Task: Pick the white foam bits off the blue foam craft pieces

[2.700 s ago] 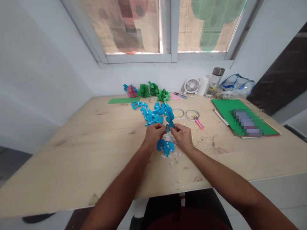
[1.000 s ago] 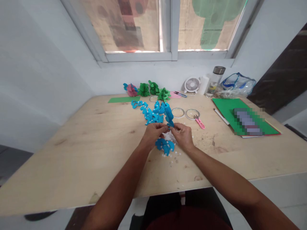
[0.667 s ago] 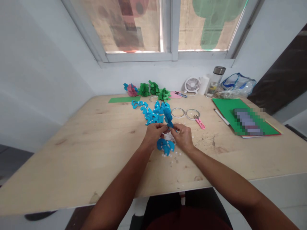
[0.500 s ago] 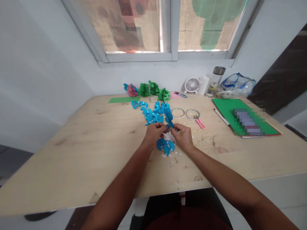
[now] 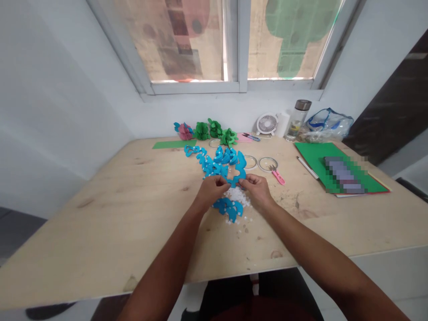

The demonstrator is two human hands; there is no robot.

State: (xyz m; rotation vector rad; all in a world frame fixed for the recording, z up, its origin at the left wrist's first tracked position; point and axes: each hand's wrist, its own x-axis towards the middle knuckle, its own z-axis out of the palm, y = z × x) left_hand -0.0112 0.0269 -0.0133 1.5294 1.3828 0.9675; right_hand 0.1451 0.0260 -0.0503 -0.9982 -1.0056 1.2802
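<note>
My left hand (image 5: pixel 211 191) and my right hand (image 5: pixel 256 190) together pinch a blue curved paper cut-out (image 5: pixel 238 171), held upright just above the wooden table (image 5: pixel 117 209). Behind it lies a spread of several similar blue cut-outs (image 5: pixel 210 160). More blue pieces (image 5: pixel 229 207) rest under my hands beside a small heap of white bits (image 5: pixel 238 196).
At the back stand green paper flowers (image 5: pixel 214 129), a pink-and-blue one (image 5: pixel 183 130), a small white fan (image 5: pixel 266 124), a bottle (image 5: pixel 297 119) and a plastic bag (image 5: pixel 326 125). Tape rolls (image 5: pixel 266 163), pink snips (image 5: pixel 278 175) and green card sheets (image 5: pixel 321 156) lie to the right.
The blue cut-out between my fingers has turned to face me, showing its full curved shape. The view has tilted slightly; both hands stay in place.
</note>
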